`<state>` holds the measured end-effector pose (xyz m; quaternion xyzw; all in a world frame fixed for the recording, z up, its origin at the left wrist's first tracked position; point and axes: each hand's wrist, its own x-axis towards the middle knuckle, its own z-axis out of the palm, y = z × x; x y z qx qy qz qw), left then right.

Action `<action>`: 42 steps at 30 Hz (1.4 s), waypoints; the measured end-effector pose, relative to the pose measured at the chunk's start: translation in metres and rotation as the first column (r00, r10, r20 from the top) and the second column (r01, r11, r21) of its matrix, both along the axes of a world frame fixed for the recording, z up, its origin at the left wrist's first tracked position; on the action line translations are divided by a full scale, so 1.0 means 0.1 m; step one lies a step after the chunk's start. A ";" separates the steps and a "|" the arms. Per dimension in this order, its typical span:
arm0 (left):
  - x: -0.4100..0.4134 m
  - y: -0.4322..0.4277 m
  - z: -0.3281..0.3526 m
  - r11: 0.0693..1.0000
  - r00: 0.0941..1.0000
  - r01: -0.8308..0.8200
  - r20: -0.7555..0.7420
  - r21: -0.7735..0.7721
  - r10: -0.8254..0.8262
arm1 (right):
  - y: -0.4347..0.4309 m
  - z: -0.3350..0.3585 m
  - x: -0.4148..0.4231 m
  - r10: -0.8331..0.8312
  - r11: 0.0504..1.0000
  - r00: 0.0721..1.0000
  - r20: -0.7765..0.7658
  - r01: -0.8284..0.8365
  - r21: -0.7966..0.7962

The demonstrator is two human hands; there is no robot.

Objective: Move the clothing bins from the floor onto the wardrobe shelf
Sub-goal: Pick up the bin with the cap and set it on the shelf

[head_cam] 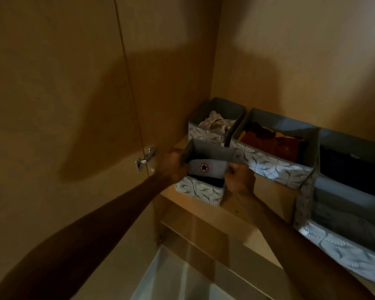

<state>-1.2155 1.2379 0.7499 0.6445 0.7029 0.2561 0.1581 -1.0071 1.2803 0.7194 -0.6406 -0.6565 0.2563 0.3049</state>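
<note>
Two bare hands hold a small fabric bin at the front edge of a wardrobe shelf.

Nearest, both forearms reach forward; the left hand (171, 167) has its fingers closed on the small bin's (200, 191) left wall, the right hand (240, 177) grips its right side. The bin sits on the wooden shelf (243, 210), holding dark clothes and a grey star-badged item (207, 168). Behind stand a bin of pale cloth (214, 124) and a long bin of rust-coloured clothes (273, 152).

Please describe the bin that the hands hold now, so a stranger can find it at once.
Look at the wardrobe shelf, left end. The small bin sits at the front edge, between the left hand and right hand. Only it holds a grey cloth with a star badge.
</note>
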 end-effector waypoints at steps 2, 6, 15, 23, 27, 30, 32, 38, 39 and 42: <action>-0.04 0.04 -0.07 0.997 0.996 0.077 -0.036 0.021 -0.076 | 0.12 0.01 -0.06 -0.031 0.999 0.999 -0.007 0.031 -0.036; -0.21 -0.04 -0.28 0.979 0.975 0.133 -0.198 0.156 -0.101 | 0.29 0.01 -0.24 -0.041 0.998 0.997 -0.061 0.039 -0.039; -0.51 -0.05 -0.55 0.987 0.915 0.152 -0.386 0.054 -0.120 | 0.51 -0.10 -0.52 -0.069 0.992 0.977 -0.204 0.045 -0.121; -0.59 -0.04 -0.56 0.986 0.884 0.141 -0.459 0.088 -0.086 | 0.51 0.09 -0.57 -0.132 0.970 0.952 -0.276 0.067 -0.234; -0.56 0.01 -0.51 0.985 0.875 0.170 -0.462 0.017 -0.143 | 0.46 0.16 -0.48 -0.155 0.967 0.955 -0.253 0.094 -0.236; -0.47 0.09 -0.41 0.974 0.862 0.226 -0.459 -0.029 -0.214 | 0.48 0.13 -0.33 -0.187 0.967 0.949 -0.254 0.132 -0.217; -0.44 0.14 -0.39 0.965 0.861 0.258 -0.445 -0.039 -0.247 | 0.47 0.12 -0.26 -0.185 0.967 0.945 -0.270 0.126 -0.222; -0.61 0.10 -0.45 0.971 0.863 0.228 -0.449 -0.064 -0.232 | 0.44 0.07 -0.41 -0.091 0.978 0.922 -0.375 0.011 -0.209; -0.65 0.09 -0.45 0.974 0.871 0.214 -0.437 -0.073 -0.224 | 0.43 0.06 -0.46 -0.074 0.978 0.913 -0.400 -0.011 -0.207; -0.72 0.08 -0.36 0.980 0.872 0.167 -0.448 -0.112 -0.199 | 0.36 0.05 -0.60 0.000 0.980 0.901 -0.434 -0.086 -0.178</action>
